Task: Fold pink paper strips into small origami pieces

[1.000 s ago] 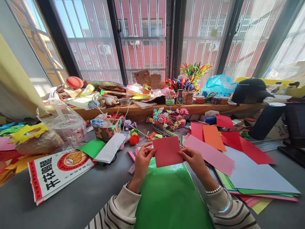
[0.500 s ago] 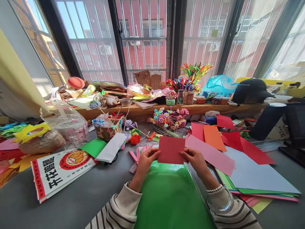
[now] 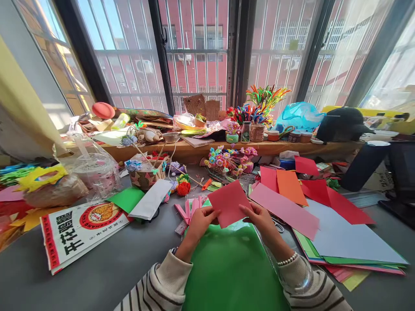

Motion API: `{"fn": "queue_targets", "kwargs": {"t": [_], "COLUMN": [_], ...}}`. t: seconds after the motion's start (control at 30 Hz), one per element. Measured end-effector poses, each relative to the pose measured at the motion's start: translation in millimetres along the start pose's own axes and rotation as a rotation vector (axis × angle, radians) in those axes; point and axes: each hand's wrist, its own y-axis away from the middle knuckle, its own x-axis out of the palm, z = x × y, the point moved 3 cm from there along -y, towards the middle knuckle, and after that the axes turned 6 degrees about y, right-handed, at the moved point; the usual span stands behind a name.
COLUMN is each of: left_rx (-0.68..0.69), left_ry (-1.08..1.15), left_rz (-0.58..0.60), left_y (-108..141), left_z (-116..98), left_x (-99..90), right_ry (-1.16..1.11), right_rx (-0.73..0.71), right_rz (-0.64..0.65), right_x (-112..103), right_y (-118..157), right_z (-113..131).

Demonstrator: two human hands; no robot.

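Note:
A small red-pink paper square (image 3: 229, 202), tilted to one side, is held up between both hands. My left hand (image 3: 201, 222) pinches its lower left edge between thumb and fingers. On the lower right side, my right hand (image 3: 262, 222) grips the paper the same way, thumb in front. Beneath the hands lies a glossy green mat (image 3: 233, 268). Folded pink paper strips (image 3: 191, 209) lie just left of the mat, beside the left hand. Part of a pair of scissors (image 3: 279, 226) shows behind the right wrist.
Coloured paper sheets (image 3: 353, 235) are stacked at the right, with pink, orange and red pieces above them. A printed paper bag (image 3: 87, 233) lies left. Craft flowers (image 3: 227, 160), a decorated basket (image 3: 145, 178) and a dark bottle (image 3: 365, 166) stand toward the window ledge.
The paper square has turned from level to tilted, its top edge now slanting up to the right. My right hand has shifted slightly left and its fingers have moved on the paper.

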Motion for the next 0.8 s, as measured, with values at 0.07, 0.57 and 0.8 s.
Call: {"fn": "queue_targets", "kwargs": {"t": [0.07, 0.57, 0.8], "left_rx": [0.045, 0.082, 0.169], "left_ry": [-0.014, -0.041, -0.032], "left_rz": [-0.012, -0.082, -0.241], "left_y": [0, 0, -2], "left_z": [-2, -1, -1], "left_x": [-0.7, -2.1, -13.6], "right_ry": [-0.005, 0.004, 0.151], "right_rx": [-0.047, -0.126, -0.165], "right_rz": [-0.036, -0.138, -0.028], "right_x": [-5, -5, 0], "right_y": [-3, -4, -4], "right_z": [0, -6, -6]}}
